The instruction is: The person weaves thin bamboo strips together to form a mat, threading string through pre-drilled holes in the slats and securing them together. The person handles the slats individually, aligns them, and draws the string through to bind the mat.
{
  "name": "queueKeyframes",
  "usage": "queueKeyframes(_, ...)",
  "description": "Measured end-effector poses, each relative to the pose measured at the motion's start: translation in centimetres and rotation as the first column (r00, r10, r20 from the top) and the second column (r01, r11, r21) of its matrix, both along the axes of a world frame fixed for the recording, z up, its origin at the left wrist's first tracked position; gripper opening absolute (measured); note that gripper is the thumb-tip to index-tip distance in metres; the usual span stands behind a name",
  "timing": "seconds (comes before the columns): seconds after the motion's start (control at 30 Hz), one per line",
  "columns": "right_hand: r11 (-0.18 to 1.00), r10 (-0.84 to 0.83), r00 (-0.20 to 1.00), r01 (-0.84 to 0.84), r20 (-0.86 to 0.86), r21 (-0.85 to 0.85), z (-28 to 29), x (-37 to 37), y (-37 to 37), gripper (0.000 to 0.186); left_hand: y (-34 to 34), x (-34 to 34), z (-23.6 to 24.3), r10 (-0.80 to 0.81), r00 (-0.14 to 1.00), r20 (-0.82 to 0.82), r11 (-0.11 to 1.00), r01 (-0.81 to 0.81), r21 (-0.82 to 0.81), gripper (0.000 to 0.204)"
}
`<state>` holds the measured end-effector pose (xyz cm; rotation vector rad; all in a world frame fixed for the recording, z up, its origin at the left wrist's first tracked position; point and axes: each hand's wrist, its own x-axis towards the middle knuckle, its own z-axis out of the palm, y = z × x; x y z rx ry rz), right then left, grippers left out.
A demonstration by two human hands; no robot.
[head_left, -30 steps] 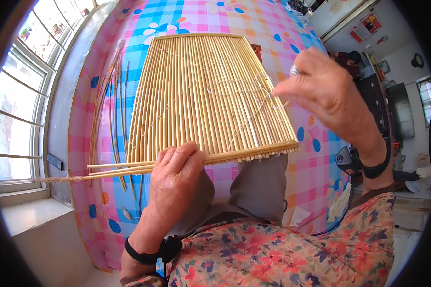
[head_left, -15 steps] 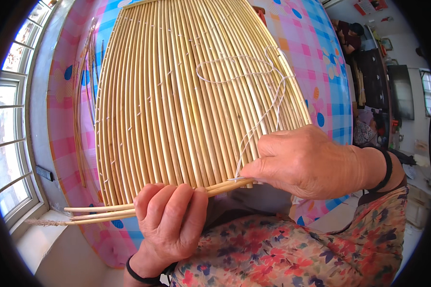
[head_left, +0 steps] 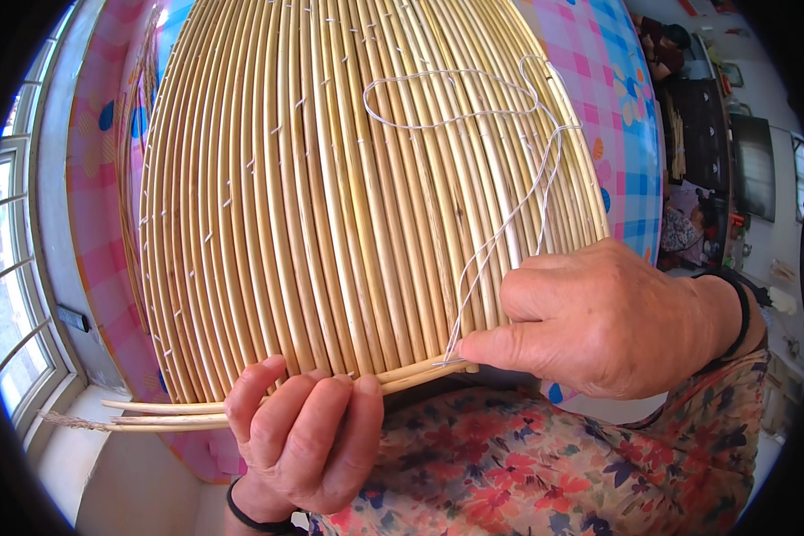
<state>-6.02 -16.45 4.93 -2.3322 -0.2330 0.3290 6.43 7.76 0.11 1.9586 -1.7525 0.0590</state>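
A panel of straight yellow stalks (head_left: 330, 223), stitched with short white stitches, spreads out before me. Along its near edge several loose stalks (head_left: 165, 419) lie crosswise, one ending in a feathery tip. My left hand (head_left: 308, 433) is closed around these crosswise stalks, fingers on top. At the right end of that edge my right hand (head_left: 598, 317) pinches a thin needle (head_left: 448, 362) that lies against the stalks; its other end is hidden by the fingers. White thread (head_left: 500, 234) runs from there up over the panel and lies in a loose loop.
A pink and blue checked cloth (head_left: 590, 45) lies under the panel. More thin stalks (head_left: 134, 134) rest at the left, beside a window (head_left: 13, 259) with a dark object (head_left: 72, 317) on its sill. Two other people sit far right, near dark furniture (head_left: 699, 134).
The panel has shifted toward me and slightly leftward in view. My left hand has moved lower and left, my right hand slightly right and down, both keeping their grips.
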Motion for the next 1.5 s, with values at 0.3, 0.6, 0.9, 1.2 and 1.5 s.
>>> queueKeyframes(0.3, 0.997, 0.063, 0.998, -0.063, 0.006, -0.051, 0.3, 0.4, 0.2, 0.026, 0.3, 0.0, -0.1, 0.001, 1.000, 0.004, 1.000, -0.001, -0.010, 0.017)
queueKeyframes(0.6, 0.991, 0.116, 0.993, -0.116, -0.007, -0.060, 0.8, 1.0, 0.4, 0.027, 0.5, -0.2, -0.4, 0.011, 1.000, 0.016, 1.000, -0.011, -0.017, 0.018)
queueKeyframes(0.9, 0.959, 0.210, 0.975, -0.219, -0.070, -0.180, 1.5, 2.4, 1.0, 0.017, 0.1, 0.2, -1.2, -0.008, 0.999, 0.043, 0.997, 0.011, -0.075, 0.017)
queueKeyframes(1.2, 0.904, 0.283, 0.943, -0.323, -0.175, -0.280, 2.4, 3.5, 1.4, 0.013, 0.1, 0.6, -1.9, -0.046, 0.999, 0.023, 0.992, 0.049, -0.116, 0.021)
queueKeyframes(1.5, 0.974, 0.118, 0.965, -0.158, -0.235, -0.163, 1.6, 2.6, 1.0, 0.012, -0.1, 0.4, -2.1, -0.052, 0.997, 0.058, 0.988, 0.060, -0.142, 0.022)
